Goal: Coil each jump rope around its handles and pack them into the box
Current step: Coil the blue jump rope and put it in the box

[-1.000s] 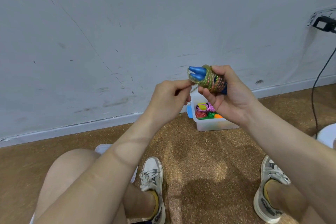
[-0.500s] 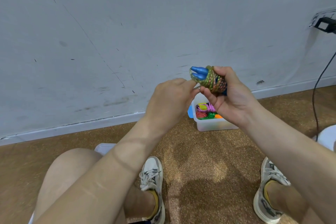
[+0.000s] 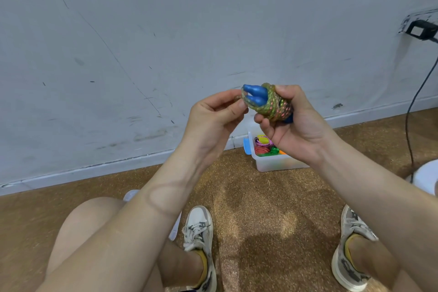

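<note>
My right hand (image 3: 294, 125) grips a jump rope bundle (image 3: 272, 105): two blue handles side by side, tips pointing left, with green-and-pink rope wound tightly round them. My left hand (image 3: 218, 114) pinches the last loop of that rope just left of the handle tips, between thumb and fingers. Both hands are held up in front of the wall. On the floor below stands a clear plastic box (image 3: 272, 163) with a blue clip, holding several coiled ropes in pink, yellow, red, green and orange. My right wrist hides part of the box.
A grey scuffed wall (image 3: 166, 42) runs behind, with a white baseboard. A black cable (image 3: 412, 111) hangs from a plug at the upper right. A white round object (image 3: 426, 176) sits at the right edge. My knees and sneakers (image 3: 199, 244) are on the brown floor.
My left hand has turned palm-up and moved slightly left, drawing the rope's last loop round the handle tips. The bundle has tilted a little in my right hand.
</note>
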`<state>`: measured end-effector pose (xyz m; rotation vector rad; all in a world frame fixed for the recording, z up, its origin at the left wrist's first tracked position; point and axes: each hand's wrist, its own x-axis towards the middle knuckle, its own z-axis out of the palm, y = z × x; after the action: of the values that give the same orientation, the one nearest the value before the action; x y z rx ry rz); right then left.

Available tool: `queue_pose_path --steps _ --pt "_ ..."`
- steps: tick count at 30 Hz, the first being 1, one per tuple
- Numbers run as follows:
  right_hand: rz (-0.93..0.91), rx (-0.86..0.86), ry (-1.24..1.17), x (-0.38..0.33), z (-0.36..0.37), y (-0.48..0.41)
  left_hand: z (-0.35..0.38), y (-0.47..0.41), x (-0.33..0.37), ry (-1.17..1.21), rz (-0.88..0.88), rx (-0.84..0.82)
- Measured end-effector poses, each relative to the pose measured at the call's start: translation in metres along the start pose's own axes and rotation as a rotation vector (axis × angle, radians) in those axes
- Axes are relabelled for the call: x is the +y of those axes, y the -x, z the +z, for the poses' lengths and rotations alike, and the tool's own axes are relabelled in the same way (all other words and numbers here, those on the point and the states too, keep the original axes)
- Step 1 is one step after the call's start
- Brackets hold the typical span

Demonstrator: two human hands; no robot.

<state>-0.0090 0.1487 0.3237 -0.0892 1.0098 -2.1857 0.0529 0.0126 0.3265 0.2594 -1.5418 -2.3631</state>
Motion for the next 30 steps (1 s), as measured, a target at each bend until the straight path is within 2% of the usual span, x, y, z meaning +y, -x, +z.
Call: queue_pose_path --steps 2,4,6,8,10,14,16,19,22,24,30 --pt "-0.002 -0.002 -0.013 0.001 0.000 0.000 0.000 0.000 -0.003 0.112 -0.066 -0.041" --pt "-0.006 0.009 -0.020 0.001 -0.001 -0.001 0.001 0.000 -0.006 0.114 -0.078 -0.048" --pt "-0.005 0.014 -0.016 0.002 -0.003 -0.001 -0.001 0.001 -0.008 -0.080 0.004 -0.027" --pt "0.002 0.019 -0.001 0.003 -0.006 -0.002 -0.003 0.002 -0.007 -0.433 0.159 0.004" --pt "0.007 0.031 0.023 0.004 -0.007 -0.003 -0.005 0.002 -0.005 -0.685 0.299 0.015" --pt "0.006 0.030 0.060 0.005 -0.008 -0.003 -0.005 0.004 0.000 -0.879 0.374 0.029" --pt "-0.006 0.034 0.088 0.005 -0.008 -0.002 -0.002 0.006 0.001 -0.816 0.277 0.024" --pt "-0.038 0.049 0.141 0.005 -0.008 -0.002 -0.001 0.005 0.008 -0.531 0.068 0.036" --pt "-0.072 0.056 0.164 0.003 -0.008 -0.003 -0.005 0.003 0.014 -0.323 -0.033 0.006" --pt "-0.096 0.062 0.192 0.001 -0.009 -0.003 -0.005 0.005 0.015 -0.323 -0.013 -0.017" --pt "-0.202 0.096 0.309 -0.005 -0.006 -0.001 -0.001 0.009 0.018 -0.599 0.209 -0.011"
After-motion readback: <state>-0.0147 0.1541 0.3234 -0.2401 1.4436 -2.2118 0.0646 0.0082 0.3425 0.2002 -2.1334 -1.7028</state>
